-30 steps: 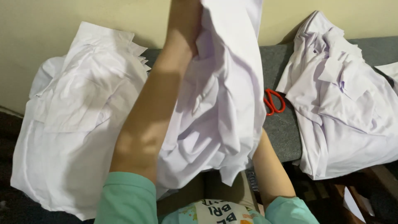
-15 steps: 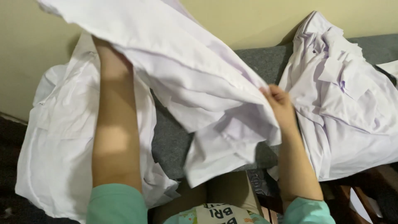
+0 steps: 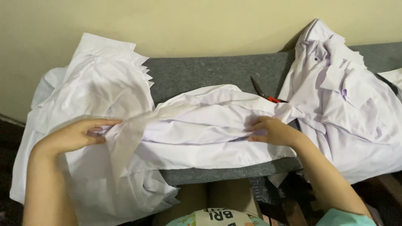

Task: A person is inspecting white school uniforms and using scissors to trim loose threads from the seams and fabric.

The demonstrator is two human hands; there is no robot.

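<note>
My left grip (image 3: 77, 134) pinches one end of a white shirt (image 3: 201, 129), fingers closed on a fold. My right grip (image 3: 274, 132) presses flat on the other end, fingers curled over the cloth; I can't tell if it is clamped. The shirt lies stretched across a grey felt-topped counter (image 3: 209, 73). A white garment pile (image 3: 92, 100) sits at the left, draping off the counter edge. A second white pile (image 3: 347, 96) sits at the right. Red-handled scissors (image 3: 264, 93) peek out between shirt and right pile. A plain yellowish wall (image 3: 188, 25) runs behind the counter.
</note>
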